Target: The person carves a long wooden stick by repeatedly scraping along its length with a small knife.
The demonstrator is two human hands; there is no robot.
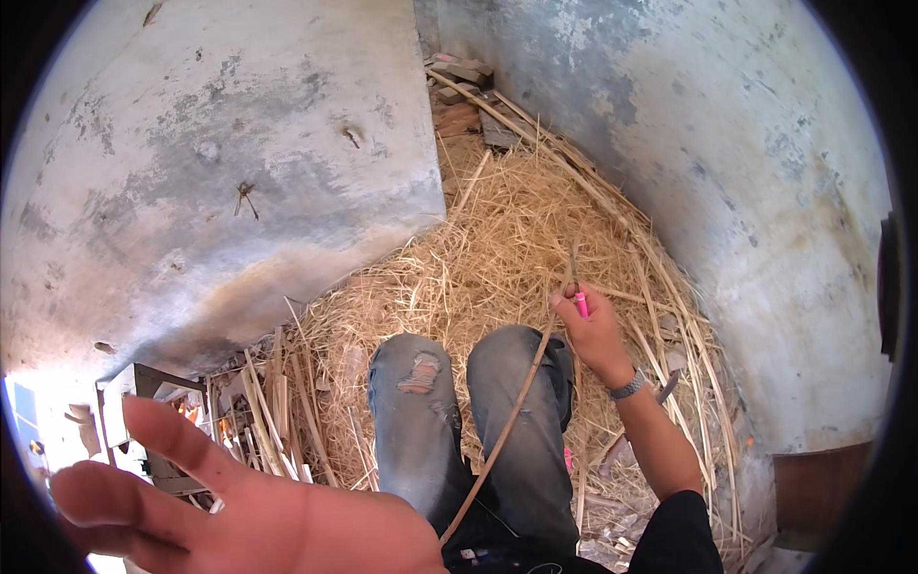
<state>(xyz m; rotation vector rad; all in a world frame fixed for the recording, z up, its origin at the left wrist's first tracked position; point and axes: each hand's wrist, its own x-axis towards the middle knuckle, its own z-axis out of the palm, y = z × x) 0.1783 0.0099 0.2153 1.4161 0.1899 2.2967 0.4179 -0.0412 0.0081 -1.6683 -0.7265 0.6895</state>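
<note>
Left hand: my left hand [239, 507] is closest to the lens, low at the left, palm up and spread wide, fingers [177, 435] apart, gripping nothing.
Right hand: my right hand [595, 330] is out past my right knee, closed around one long thin stick [507, 426] and one small pink tool [580, 304] pinched near the thumb.
Stick: one; its long axis runs on a slant from my lap at the lower middle up and rightward to the fist, a short tip poking above the knuckles toward the far wall.
Wrist: one metal watch [628, 386] on the right one.
Knees: two, in worn grey jeans [478, 421], one torn patch on the left leg.
Ground: loose straw [507, 230] piled around my legs, a few long canes [535, 139] lying along the right wall.
Walls: two concrete faces, one block [220, 163] at the left, one curved wall [755, 191] at the right.
</note>
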